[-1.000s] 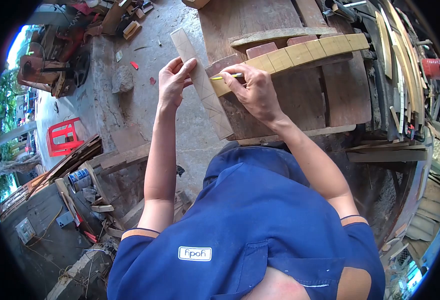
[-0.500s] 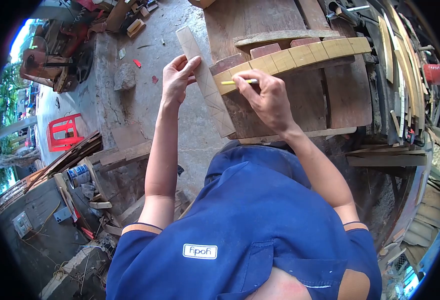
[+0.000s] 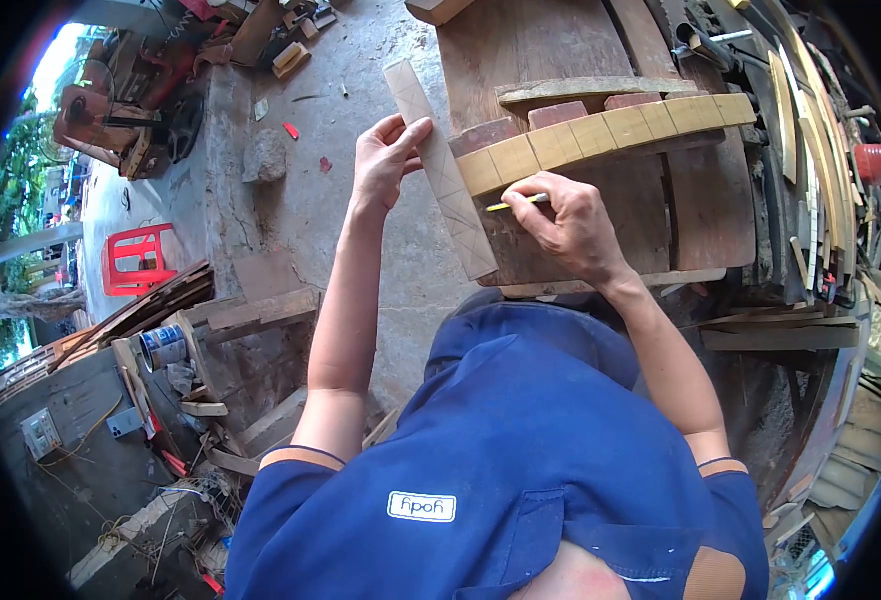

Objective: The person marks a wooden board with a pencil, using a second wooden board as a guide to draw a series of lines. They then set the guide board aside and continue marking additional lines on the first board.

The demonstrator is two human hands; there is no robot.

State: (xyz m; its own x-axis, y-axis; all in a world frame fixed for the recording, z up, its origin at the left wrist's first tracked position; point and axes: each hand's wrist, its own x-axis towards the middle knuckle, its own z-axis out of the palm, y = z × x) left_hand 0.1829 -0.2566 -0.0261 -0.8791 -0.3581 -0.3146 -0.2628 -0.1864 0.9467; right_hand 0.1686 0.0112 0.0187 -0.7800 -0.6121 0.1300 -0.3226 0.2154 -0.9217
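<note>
My left hand (image 3: 385, 168) grips a thin flat wooden strip (image 3: 453, 195) between thumb and fingers. Pencilled zigzag and cross lines run along the strip, which slants against the near end of a curved yellowish wooden piece (image 3: 601, 137). Several lines are drawn across that curved piece. My right hand (image 3: 573, 228) is closed around a yellow pencil (image 3: 501, 207), just below the curved piece's lower edge, with the tip pointing left near the strip. Reddish wooden blocks (image 3: 558, 113) sit under and behind the curve, on a worn wooden bench (image 3: 601, 220).
A narrow board (image 3: 591, 89) lies behind the blocks. Long wooden strips (image 3: 811, 130) are stacked on the right beside a red container (image 3: 878, 164). On the left are a red plastic stool (image 3: 139, 258), a paint can (image 3: 164, 346) and scrap boards. A stone (image 3: 265, 156) rests on the concrete floor.
My right hand and the pencil have moved down off the end of the curved piece to below its edge. My left hand keeps its hold on the strip. The whole view has shifted slightly.
</note>
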